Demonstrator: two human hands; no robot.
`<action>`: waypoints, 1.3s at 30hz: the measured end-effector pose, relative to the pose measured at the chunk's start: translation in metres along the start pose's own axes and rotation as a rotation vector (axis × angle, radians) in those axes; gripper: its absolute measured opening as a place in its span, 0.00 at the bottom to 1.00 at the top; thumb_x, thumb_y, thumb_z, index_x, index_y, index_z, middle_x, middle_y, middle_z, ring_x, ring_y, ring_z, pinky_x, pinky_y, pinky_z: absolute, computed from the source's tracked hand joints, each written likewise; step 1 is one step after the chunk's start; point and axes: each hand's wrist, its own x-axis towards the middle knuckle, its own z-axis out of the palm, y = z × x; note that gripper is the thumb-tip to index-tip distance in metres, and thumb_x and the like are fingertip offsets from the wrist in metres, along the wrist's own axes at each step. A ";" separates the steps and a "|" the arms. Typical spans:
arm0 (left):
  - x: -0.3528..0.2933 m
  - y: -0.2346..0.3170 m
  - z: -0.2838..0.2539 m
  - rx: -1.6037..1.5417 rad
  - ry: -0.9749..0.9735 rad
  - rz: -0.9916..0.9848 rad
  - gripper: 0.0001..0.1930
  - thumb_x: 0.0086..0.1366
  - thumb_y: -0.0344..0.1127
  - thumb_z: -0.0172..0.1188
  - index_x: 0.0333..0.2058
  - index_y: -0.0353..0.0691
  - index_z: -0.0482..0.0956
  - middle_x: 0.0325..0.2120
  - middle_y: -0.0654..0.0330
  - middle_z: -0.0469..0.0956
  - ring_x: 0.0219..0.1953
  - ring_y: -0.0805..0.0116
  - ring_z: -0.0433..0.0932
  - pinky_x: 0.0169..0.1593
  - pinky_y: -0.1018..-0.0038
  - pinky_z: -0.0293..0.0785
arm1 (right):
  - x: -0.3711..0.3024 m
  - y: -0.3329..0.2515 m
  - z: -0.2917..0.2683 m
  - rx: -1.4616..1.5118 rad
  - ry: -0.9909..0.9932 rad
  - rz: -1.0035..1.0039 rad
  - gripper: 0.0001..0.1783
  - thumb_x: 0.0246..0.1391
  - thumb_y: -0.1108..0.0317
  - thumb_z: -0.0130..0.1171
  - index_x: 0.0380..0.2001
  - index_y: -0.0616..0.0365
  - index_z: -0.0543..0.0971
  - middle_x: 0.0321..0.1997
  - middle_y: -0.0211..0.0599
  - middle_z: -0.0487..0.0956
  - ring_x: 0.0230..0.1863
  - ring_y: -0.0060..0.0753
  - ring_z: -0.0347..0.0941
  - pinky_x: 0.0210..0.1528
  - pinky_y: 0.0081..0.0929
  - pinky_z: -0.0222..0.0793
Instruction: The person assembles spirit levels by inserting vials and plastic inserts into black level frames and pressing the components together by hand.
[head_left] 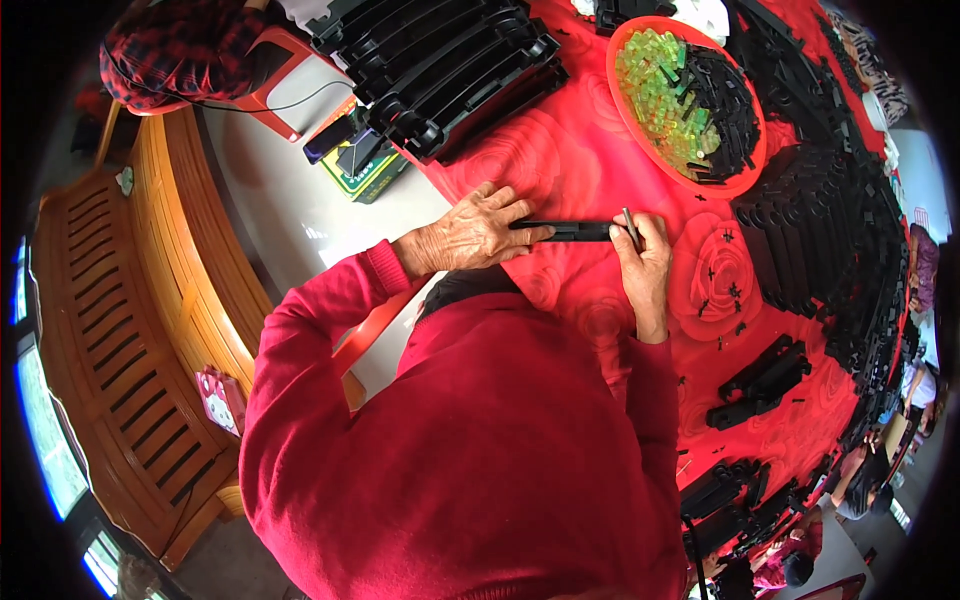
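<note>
A long, narrow black plastic part (578, 231) lies crosswise in front of my body, over the red tablecloth. My left hand (475, 232) is closed on its left end, with the fingers laid across the top. At the right end is my right hand (645, 262), its thumb and fingers pinching a short, thin metal rod (630, 229). The rod stands tilted beside that end; its lower tip is hard to make out. Small black pieces (718, 285) lie scattered on the cloth to the right of my right hand.
Beyond my hands stands an orange-red basin (612, 85) with yellow-green and black small pieces. Long black parts are stacked at the far left (440, 70) and right (800, 230). A green box (375, 175) stands by the table edge. A wooden bench (130, 340) is on the left. Other people sit nearby.
</note>
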 end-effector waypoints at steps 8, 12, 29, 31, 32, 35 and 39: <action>0.013 0.003 -0.003 -0.064 -0.108 -0.058 0.22 0.57 0.43 0.57 0.52 0.54 0.74 0.35 0.61 0.67 0.38 0.64 0.66 0.43 0.64 0.67 | 0.001 -0.002 -0.001 -0.081 -0.053 -0.081 0.05 0.49 0.77 0.59 0.28 0.64 0.72 0.32 0.37 0.70 0.30 0.30 0.67 0.33 0.29 0.65; 0.018 0.003 -0.002 -0.130 -0.161 -0.096 0.27 0.54 0.40 0.61 0.55 0.57 0.71 0.36 0.61 0.66 0.39 0.63 0.67 0.44 0.64 0.67 | 0.002 -0.006 -0.005 -0.124 -0.081 -0.117 0.05 0.51 0.74 0.58 0.31 0.63 0.72 0.34 0.39 0.70 0.31 0.34 0.69 0.33 0.30 0.66; 0.024 0.017 -0.010 -0.010 -0.177 -0.118 0.28 0.54 0.38 0.57 0.57 0.57 0.69 0.37 0.57 0.68 0.42 0.61 0.70 0.44 0.61 0.71 | 0.014 -0.052 -0.031 -0.854 -0.261 -0.509 0.11 0.50 0.65 0.57 0.37 0.55 0.77 0.30 0.37 0.72 0.33 0.41 0.70 0.35 0.40 0.63; 0.025 0.019 -0.010 -0.007 -0.168 -0.131 0.28 0.54 0.37 0.57 0.56 0.57 0.69 0.37 0.57 0.68 0.41 0.61 0.71 0.43 0.61 0.72 | 0.014 -0.050 -0.026 -0.882 -0.286 -0.517 0.11 0.50 0.64 0.57 0.35 0.57 0.76 0.30 0.38 0.73 0.34 0.42 0.71 0.36 0.41 0.65; 0.027 0.020 -0.011 -0.018 -0.177 -0.143 0.27 0.54 0.37 0.57 0.56 0.56 0.70 0.36 0.57 0.68 0.41 0.60 0.71 0.43 0.61 0.72 | 0.015 -0.049 -0.023 -0.885 -0.287 -0.521 0.11 0.50 0.64 0.57 0.35 0.57 0.76 0.30 0.38 0.73 0.34 0.42 0.71 0.36 0.41 0.65; 0.027 0.021 -0.008 -0.044 -0.156 -0.157 0.27 0.52 0.36 0.57 0.54 0.55 0.72 0.35 0.57 0.68 0.41 0.59 0.71 0.43 0.62 0.72 | 0.018 -0.050 -0.019 -0.814 -0.344 -0.451 0.10 0.49 0.66 0.57 0.33 0.60 0.73 0.29 0.43 0.76 0.31 0.46 0.73 0.33 0.42 0.70; 0.027 0.018 -0.007 -0.072 -0.131 -0.142 0.27 0.50 0.36 0.58 0.53 0.53 0.73 0.34 0.56 0.69 0.41 0.58 0.72 0.43 0.63 0.72 | 0.021 -0.056 -0.015 -0.765 -0.336 -0.480 0.08 0.51 0.67 0.56 0.27 0.59 0.70 0.25 0.44 0.73 0.28 0.50 0.72 0.30 0.43 0.68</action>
